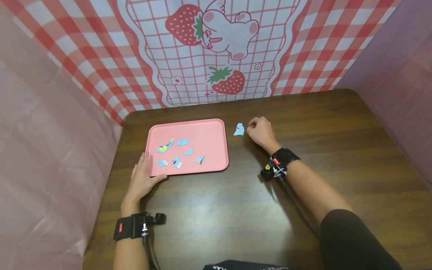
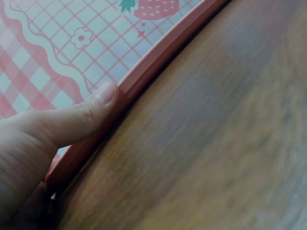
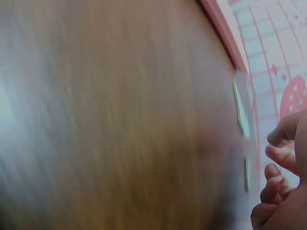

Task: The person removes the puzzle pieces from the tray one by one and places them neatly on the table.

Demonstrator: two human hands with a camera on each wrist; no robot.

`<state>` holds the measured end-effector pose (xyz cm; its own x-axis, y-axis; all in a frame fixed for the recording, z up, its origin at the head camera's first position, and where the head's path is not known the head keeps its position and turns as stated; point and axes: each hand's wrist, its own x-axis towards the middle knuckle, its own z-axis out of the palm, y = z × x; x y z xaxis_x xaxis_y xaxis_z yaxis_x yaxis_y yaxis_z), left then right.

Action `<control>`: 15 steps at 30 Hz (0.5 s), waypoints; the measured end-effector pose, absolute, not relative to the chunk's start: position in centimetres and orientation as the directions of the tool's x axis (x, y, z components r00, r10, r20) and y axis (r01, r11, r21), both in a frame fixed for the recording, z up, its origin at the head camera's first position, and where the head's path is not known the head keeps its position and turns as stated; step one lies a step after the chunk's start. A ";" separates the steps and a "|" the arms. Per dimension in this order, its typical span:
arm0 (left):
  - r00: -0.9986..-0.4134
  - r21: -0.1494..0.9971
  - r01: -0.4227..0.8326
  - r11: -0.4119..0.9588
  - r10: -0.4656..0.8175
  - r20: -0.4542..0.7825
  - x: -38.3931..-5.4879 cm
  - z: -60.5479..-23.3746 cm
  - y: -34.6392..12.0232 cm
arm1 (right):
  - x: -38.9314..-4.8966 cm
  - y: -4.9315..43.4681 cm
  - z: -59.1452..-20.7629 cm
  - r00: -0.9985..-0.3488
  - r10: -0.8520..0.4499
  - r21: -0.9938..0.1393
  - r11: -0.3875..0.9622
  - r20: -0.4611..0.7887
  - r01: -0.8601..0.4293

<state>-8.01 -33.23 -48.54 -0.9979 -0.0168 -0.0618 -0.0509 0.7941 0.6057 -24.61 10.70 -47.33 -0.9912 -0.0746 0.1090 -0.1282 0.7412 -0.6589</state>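
Observation:
A pink tray point(image 1: 209, 144) lies on the table, bearing several small jagged light-blue picture pieces point(image 1: 183, 142), one with yellow on it point(image 1: 165, 146). At the tray's near left corner, my left hand point(image 1: 140, 182) rests with its fingers along the left side and its thumb on the front rim, as the left wrist view also shows. Just right of the tray, another light-blue jagged piece point(image 1: 239, 129) lies on the wood. My right hand point(image 1: 261, 132) is right beside that piece, fingers loosely bent, with nothing visible in them. In the right wrist view, the right hand's fingers point(image 3: 280, 160) show at the right edge.
The brown wooden table point(image 1: 209, 213) has a strawberry-patterned checked cloth point(image 1: 216, 56) hanging behind it. Pink cloth point(image 1: 50, 150) hangs on the left and mauve cloth point(image 1: 388, 75) on the right. A cable point(image 1: 297, 208) trails from the right wrist camera.

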 end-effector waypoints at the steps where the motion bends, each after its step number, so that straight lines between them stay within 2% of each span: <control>1: -0.998 0.605 -0.051 0.794 -0.017 -0.063 -8.0 -48.5 -33.2 | -24.4 10.2 -47.2 -0.989 -0.085 -0.658 0.739 0.118 -0.142; 8: -0.998 0.607 -0.053 0.793 -0.018 -0.063 -8.0 -48.3 -33.2 | -22.3 6.0 -45.9 -0.958 -0.248 -0.623 0.729 0.146 -0.284; 15: -0.998 0.604 -0.047 0.796 -0.018 -0.053 -8.0 -48.7 -33.3 | -19.6 1.8 -45.3 -0.882 -0.457 -0.551 0.711 0.110 -0.437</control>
<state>-7.99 -33.26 -48.67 -0.9984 -0.0179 -0.0535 -0.0466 0.7955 0.6041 -19.58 1.75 -45.26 -0.8825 -0.4573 0.1100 -0.4371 0.7109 -0.5510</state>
